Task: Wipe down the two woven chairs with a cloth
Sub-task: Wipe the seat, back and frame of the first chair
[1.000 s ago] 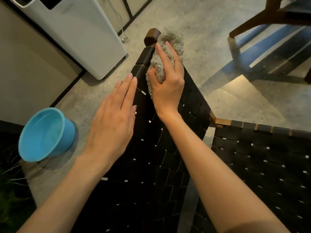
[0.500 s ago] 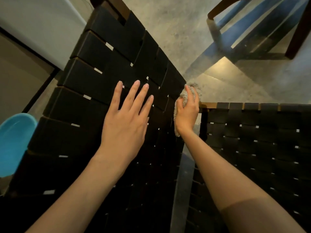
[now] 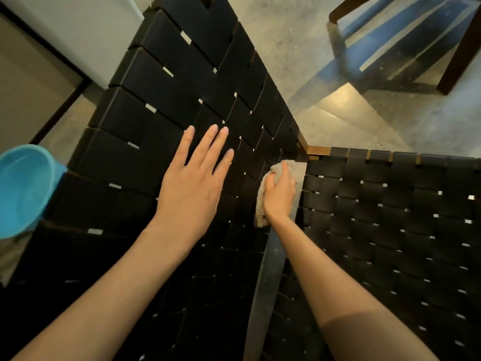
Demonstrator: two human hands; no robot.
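the right hand [image 3: 279, 194] clenches a fluffy beige cloth [image 3: 261, 212] (bunched, poking out above and below the fist) against the right edge of the black woven-strap chair [image 3: 161, 105]. left of that grip the left hand [image 3: 192, 183] lies flat on the weave, fingers straight. the second black woven chair [image 3: 390, 217] stands just right of the grip.

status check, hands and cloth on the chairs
Left hand flat on left chair weave. Right hand grips cloth at that chair's right edge. Second chair close alongside; nothing blocking.

Two woven chairs [image 3: 169, 105] [image 3: 390, 217] (black), one cloth [image 3: 260, 213], one bowl [image 3: 20, 188] — two hands [image 3: 192, 186] [image 3: 279, 195]
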